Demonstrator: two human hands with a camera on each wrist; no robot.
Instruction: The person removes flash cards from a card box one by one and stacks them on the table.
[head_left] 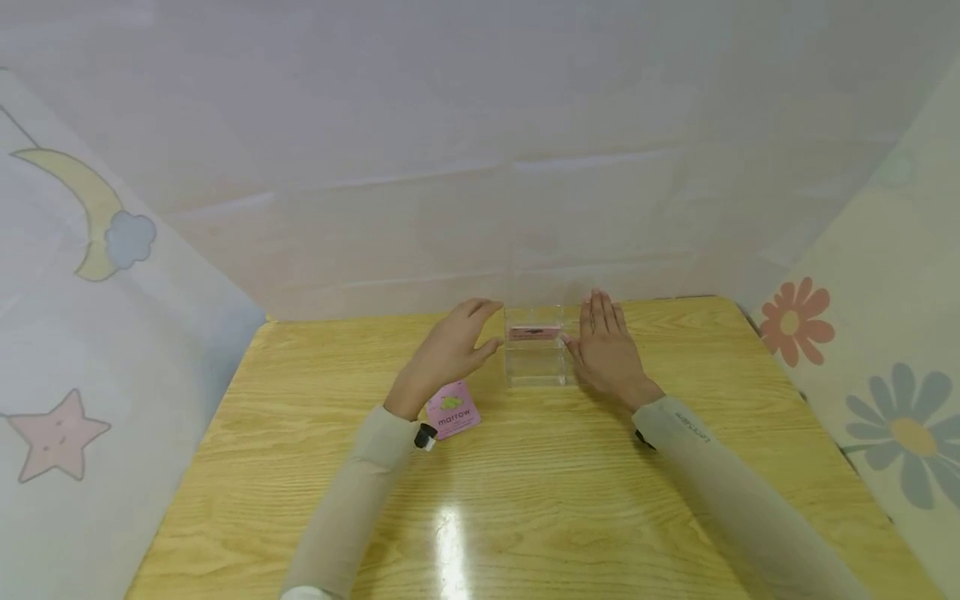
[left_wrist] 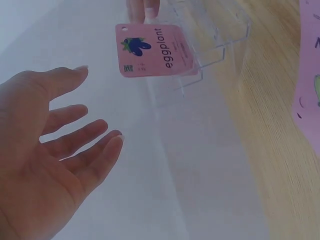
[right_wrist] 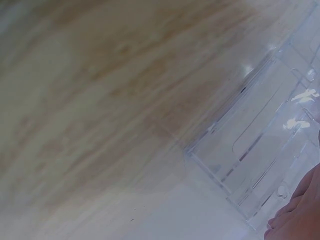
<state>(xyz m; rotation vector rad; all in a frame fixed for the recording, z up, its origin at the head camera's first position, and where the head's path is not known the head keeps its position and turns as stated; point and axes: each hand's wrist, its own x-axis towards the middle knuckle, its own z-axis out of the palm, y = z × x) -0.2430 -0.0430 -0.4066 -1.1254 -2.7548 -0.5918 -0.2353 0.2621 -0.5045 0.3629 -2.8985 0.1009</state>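
A clear stepped acrylic card holder stands near the back of the table between both hands. One pink card stands in it; in the left wrist view this eggplant card faces that camera. My left hand is just left of the holder, thumb and fingers spread apart with nothing between them. On the other side, my right hand lies with straight fingers along the holder, its thumb tip right at the holder's edge. A pink marrow card lies on the table beside my left wrist.
The wooden table has a white sheet hanging right behind its back edge. Printed cloths with a moon and flowers flank the left and right sides.
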